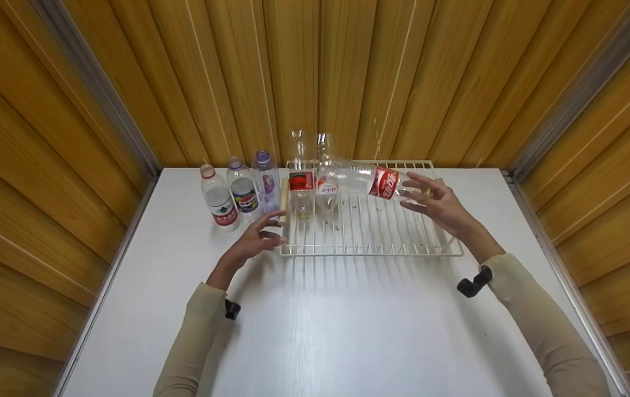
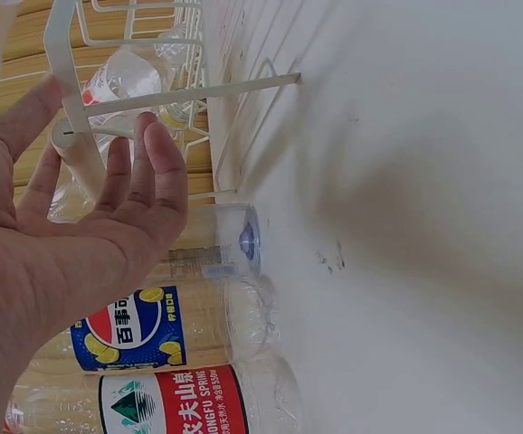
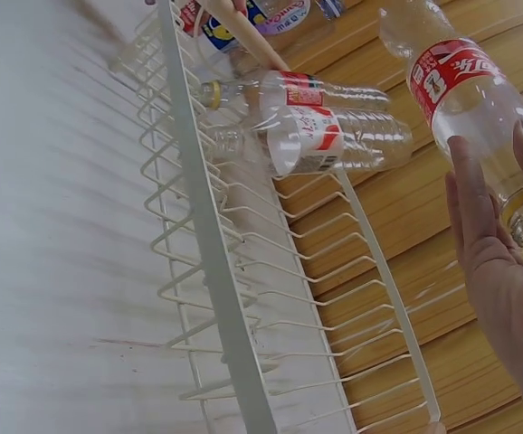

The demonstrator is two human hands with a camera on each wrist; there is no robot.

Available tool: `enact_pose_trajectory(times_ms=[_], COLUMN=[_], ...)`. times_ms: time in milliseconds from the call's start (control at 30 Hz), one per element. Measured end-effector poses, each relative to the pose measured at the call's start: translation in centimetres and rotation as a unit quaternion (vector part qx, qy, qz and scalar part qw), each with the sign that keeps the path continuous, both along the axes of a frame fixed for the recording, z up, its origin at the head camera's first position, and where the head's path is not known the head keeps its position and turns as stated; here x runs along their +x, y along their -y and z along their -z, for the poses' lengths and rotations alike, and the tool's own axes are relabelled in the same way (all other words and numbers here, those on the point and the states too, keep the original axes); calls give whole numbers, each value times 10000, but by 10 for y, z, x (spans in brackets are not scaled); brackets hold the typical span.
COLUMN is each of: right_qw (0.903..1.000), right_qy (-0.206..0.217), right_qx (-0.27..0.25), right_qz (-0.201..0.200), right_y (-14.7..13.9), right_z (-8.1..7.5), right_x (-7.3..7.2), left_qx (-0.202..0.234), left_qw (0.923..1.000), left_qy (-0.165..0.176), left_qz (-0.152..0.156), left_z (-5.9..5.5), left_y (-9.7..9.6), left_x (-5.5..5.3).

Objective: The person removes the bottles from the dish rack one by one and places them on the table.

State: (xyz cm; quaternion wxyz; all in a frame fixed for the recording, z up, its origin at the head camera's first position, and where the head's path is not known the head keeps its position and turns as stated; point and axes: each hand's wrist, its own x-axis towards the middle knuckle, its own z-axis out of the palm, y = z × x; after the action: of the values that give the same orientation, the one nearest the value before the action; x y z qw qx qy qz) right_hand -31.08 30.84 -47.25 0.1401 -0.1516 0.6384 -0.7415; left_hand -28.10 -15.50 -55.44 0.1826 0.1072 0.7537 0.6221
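Observation:
My right hand (image 1: 439,207) holds a clear plastic bottle (image 1: 362,182) with a red Coca-Cola label by its neck end. In the right wrist view the bottle (image 3: 474,99) is tilted, its yellow-ringed neck between thumb and fingers. A white wire rack (image 1: 373,255) stands below it. My left hand (image 1: 254,240) is at the rack's left side, fingers curled about its wooden handle (image 2: 79,163). Two clear bottles stand neck-down in the rack: one with a red label (image 1: 301,181), the other with a white-and-red label (image 1: 327,187).
Left of the rack, three bottles stand upright on the white table (image 1: 315,331): one with a red-and-white label (image 1: 221,207), one with a dark blue label (image 1: 245,194) and one with a purple cap (image 1: 266,176). Slatted wooden walls (image 1: 348,71) enclose the table's back and sides.

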Motion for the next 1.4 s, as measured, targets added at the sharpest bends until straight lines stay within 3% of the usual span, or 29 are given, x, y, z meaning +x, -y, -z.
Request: enact_pose_trajectory(times_ms=[200, 500, 667, 867, 967, 1100, 1233, 1400], right_qw=[9978, 9948, 9919, 9886, 9865, 9826, 9777, 9745], right_qy=[-107, -40, -74, -221, -269, -311, -364, -357], right_qx=[558, 864, 1080, 1204, 1257, 1466, 1620, 1492], right_qz=[-345, -546, -671, -876, -1012, -1100, -1289, -1637], right_y=[6, 10, 8, 5, 6, 9, 13, 16], right_z=[-1, -1, -2, -5, -7, -10, -11, -13], right_x=[11, 17, 22, 27, 29, 31, 33, 37], left_qx=[-131, -369, -688, -948, -913, -876, -862, -802], left_qw=[9995, 9981, 9954, 9899, 9862, 9796, 9729, 9629], left_qy=[-272, -494, -665, -1047, -1367, -1619, -1529, -1399], left_qz=[-10, -11, -49, -87, 202, 810, 1507, 2166], left_z=[-2, -8, -20, -49, -63, -79, -90, -94], left_y=[-1, -1, 5, 13, 12, 5, -5, -17], left_x=[2, 0, 0, 4, 8, 14, 20, 24])
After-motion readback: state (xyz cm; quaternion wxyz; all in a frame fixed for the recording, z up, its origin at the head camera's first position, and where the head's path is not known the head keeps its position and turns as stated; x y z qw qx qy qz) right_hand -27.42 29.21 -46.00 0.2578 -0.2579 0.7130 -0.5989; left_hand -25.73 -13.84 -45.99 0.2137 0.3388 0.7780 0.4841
